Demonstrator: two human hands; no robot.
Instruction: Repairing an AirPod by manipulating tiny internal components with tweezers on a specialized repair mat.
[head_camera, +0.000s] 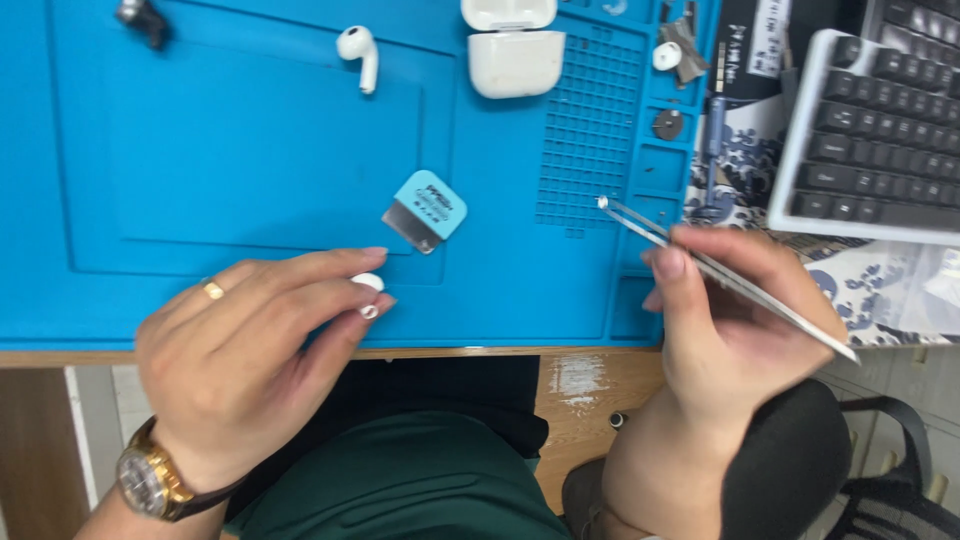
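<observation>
Earbud (367, 284) in left hand (240, 360), case (515, 50) (lid open)

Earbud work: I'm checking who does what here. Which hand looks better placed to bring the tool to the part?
Probably the right hand: it holds the tweezers, tips free and pointing over the blue mat. The left hand is occupied pinching the small white earbud.

Your wooden desk (585, 385) shows its worn front edge; pale tiled floor (85, 430) lies below left, a black chair (890, 470) at right. Even light.
</observation>
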